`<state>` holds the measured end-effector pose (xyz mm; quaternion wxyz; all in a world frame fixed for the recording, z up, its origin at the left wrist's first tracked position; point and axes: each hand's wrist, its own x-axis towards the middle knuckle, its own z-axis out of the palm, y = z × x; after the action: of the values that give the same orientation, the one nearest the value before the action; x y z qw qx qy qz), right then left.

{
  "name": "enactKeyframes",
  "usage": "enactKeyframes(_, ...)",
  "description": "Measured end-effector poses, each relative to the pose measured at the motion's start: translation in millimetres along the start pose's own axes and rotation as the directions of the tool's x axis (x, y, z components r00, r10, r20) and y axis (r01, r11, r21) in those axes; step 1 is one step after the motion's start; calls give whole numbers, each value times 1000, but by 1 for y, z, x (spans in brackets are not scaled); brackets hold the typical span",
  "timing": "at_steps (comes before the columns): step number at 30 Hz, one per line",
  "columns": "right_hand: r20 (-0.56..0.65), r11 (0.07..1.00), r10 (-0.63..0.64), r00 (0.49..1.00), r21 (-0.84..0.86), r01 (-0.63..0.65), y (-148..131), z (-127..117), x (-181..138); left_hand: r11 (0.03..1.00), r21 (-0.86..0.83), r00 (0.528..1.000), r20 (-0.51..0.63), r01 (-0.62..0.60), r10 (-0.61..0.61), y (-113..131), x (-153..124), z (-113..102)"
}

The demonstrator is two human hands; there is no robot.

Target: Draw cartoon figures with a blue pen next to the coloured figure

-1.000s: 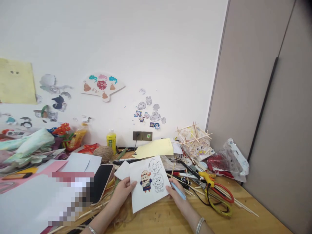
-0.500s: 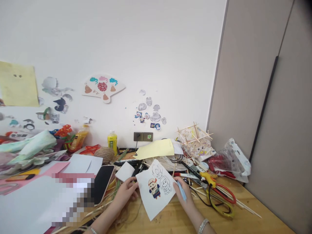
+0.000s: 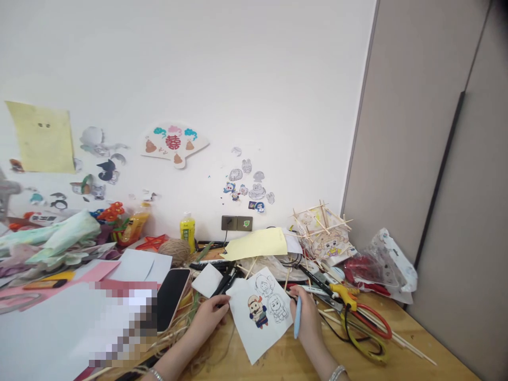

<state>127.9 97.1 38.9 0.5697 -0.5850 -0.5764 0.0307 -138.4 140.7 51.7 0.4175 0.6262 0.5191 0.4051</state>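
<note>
A white sheet (image 3: 260,317) with three cartoon figures, one coloured in, lies on the wooden table (image 3: 405,360) between my hands. My left hand (image 3: 208,315) rests at the sheet's left edge with its fingers curled and a fingertip near the paper; I cannot make out anything in it. My right hand (image 3: 307,317) is at the sheet's right edge, closed round a light blue pen (image 3: 297,316) that points down.
A phone (image 3: 172,297) lies left of my left hand beside pink and white papers (image 3: 130,267). Red-and-yellow scissors (image 3: 367,325), markers, wooden sticks and a stick-frame lantern (image 3: 323,230) crowd the right. A twine ball (image 3: 175,250), yellow bottle (image 3: 187,231) and yellow paper (image 3: 257,242) stand behind.
The sheet has turned clockwise and slid to the right. My left hand has come off it and rests at its edge. My right hand has shifted right with the pen now upright.
</note>
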Motion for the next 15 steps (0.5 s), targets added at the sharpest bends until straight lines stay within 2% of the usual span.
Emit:
enactKeyframes(4, 62, 999, -30, 998, 17, 29, 5, 5, -2, 1000, 1, 1000, 12, 9, -9, -4, 2, 1)
enactKeyframes(9, 67, 998, -63, 996, 5, 63, 1, 4, -3, 1000, 12, 1000, 11, 5, -5, -3, 1, 1)
enactKeyframes(15, 78, 987, -127, 989, -89, 133, -3, 0, -4, 998, 67, 1000, 12, 0, 0, -1, -2, 1)
